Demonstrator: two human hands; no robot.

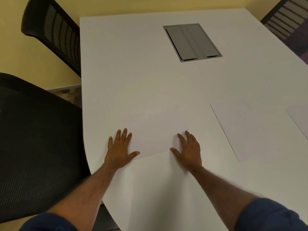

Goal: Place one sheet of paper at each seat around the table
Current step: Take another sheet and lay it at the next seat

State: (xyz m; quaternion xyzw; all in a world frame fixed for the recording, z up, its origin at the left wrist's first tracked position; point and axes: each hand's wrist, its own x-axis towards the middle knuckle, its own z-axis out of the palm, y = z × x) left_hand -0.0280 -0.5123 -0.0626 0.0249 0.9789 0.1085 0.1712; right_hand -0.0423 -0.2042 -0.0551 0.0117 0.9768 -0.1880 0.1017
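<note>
Both hands flat on the table (133, 72), palms down, fingers spread wide, gripping nothing. My left hand (120, 148) is pressing on the left edge of a sheet of paper (153, 130); thumb is lying on the sheet, little finger is sitting off it on bare tabletop. My right hand (189, 149) is resting on the right part of the same sheet, thumb pointing inward near its lower edge. The sheet is lying flat, slightly rotated against the table edge, at the seat in front of the near black mesh chair (33, 139). White on white, so its far edge is hard to make out.

A second sheet (246, 130) is lying flat to the right, apart from the first one. Corner of a third sheet (300, 119) is showing at the right frame edge, apart from the second.

Another black mesh chair (53, 30) is standing at the far left side of the table. Part of one more chair (286, 15) is showing at the top right. Grey cable hatch (191, 42) is sitting flush in the tabletop, lids down. Blue sleeves (270, 215) are rolled up on both of my arms.
</note>
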